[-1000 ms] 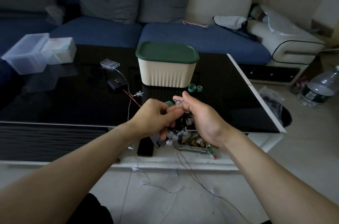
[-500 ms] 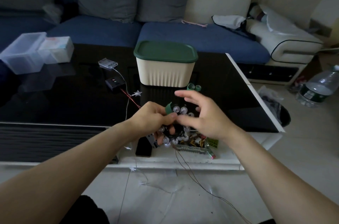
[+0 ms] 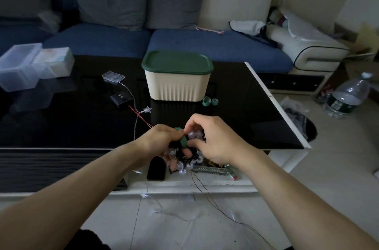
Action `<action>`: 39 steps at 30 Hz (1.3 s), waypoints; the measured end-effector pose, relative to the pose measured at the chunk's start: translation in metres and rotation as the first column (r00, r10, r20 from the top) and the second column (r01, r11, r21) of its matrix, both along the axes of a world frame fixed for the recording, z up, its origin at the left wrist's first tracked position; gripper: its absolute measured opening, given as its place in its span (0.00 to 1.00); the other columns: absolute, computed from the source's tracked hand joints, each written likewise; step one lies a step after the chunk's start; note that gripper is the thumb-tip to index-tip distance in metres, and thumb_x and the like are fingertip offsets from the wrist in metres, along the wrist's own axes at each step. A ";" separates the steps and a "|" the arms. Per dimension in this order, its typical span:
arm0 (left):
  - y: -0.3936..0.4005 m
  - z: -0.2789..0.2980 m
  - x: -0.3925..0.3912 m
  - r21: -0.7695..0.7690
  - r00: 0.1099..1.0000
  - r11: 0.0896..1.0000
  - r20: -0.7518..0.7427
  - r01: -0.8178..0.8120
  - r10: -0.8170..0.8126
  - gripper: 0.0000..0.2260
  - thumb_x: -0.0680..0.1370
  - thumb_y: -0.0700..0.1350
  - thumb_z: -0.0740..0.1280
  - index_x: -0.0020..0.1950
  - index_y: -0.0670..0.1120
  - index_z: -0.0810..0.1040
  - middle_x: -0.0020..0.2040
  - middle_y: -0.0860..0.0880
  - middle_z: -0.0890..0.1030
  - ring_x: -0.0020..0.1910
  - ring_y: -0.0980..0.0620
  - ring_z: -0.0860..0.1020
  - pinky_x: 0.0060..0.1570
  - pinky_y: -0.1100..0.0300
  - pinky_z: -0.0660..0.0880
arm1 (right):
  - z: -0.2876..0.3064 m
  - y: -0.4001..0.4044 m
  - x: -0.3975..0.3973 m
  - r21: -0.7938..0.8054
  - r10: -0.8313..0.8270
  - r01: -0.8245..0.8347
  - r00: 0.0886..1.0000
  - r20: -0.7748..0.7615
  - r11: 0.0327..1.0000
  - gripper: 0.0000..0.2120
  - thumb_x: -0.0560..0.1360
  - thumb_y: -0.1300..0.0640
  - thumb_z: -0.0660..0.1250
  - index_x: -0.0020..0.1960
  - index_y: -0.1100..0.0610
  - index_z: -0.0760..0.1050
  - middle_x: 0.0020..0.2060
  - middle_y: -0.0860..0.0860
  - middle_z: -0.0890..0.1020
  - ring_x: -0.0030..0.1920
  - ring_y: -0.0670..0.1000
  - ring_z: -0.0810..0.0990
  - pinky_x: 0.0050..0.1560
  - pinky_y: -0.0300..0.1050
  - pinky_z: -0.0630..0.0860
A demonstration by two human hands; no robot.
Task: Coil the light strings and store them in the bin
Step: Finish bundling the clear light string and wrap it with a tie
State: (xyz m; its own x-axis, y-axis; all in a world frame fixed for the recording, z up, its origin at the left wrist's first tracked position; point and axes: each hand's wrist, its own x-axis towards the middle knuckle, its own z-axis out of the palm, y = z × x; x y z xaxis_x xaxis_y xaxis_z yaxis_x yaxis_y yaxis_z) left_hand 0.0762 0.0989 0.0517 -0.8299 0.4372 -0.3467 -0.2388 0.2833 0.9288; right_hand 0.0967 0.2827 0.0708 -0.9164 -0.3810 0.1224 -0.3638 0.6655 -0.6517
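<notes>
My left hand (image 3: 159,140) grips a coiled bundle of black-wired lights with clear round bulbs (image 3: 185,162) over the table's front edge. A green strap (image 3: 183,140) lies across the bundle, and my right hand (image 3: 215,139) pinches it beside the bulbs. The cream bin (image 3: 177,83) with its green lid on stands behind on the black table (image 3: 61,122). A second string with a star light (image 3: 147,110) runs from a clear battery box (image 3: 113,76) and a black controller (image 3: 121,99) over the edge to the floor.
Two more green straps (image 3: 209,101) lie right of the bin. Clear plastic boxes (image 3: 24,65) sit at the table's far left. A phone (image 3: 156,168) and clutter lie on the lower shelf. A thin wire (image 3: 221,208) trails over the floor tiles. A water bottle (image 3: 348,96) stands at right.
My right hand opened and then closed back in, and now pinches the green strap at the bundle. The left hand has kept its grip on the coil throughout.
</notes>
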 end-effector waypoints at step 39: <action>-0.016 -0.008 0.008 0.209 0.976 0.966 0.123 0.150 -0.178 0.23 0.80 0.56 0.54 0.55 0.38 0.75 0.44 0.43 0.82 0.32 0.47 0.79 0.38 0.56 0.77 | -0.017 -0.008 0.007 -0.122 0.025 -0.061 0.959 -0.281 0.991 0.10 0.74 0.60 0.75 0.55 0.53 0.81 0.48 0.43 0.80 0.52 0.44 0.78 0.56 0.33 0.73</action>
